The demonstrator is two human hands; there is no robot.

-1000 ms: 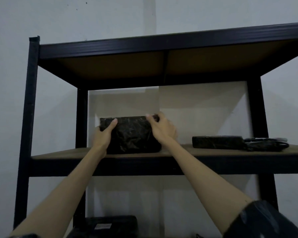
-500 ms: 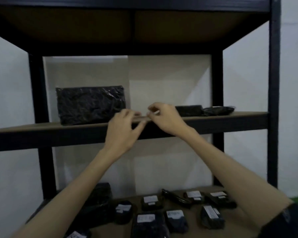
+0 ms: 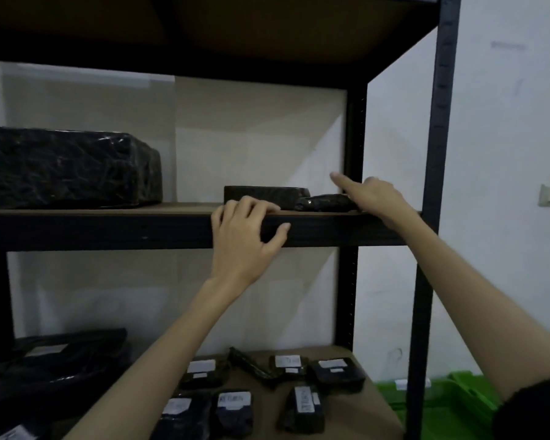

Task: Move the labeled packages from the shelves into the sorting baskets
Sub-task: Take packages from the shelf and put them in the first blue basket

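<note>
Fingers of left hand [image 3: 242,239] over shelf edge [image 3: 108,228], right hand [image 3: 370,195] beside upright [image 3: 354,154].

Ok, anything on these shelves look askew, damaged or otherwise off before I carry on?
Nothing looks damaged or spilled. One oddity: the big black-wrapped package and two flat packages on the upper shelf show no visible label, unlike the small labeled packages below. A thin dark package there lies diagonally among them. Left hand rests on the shelf edge.

A white wall [image 3: 505,154] is seen behind the rack; a pale switch plate [image 3: 549,194] is mounted on it, at right.
</note>
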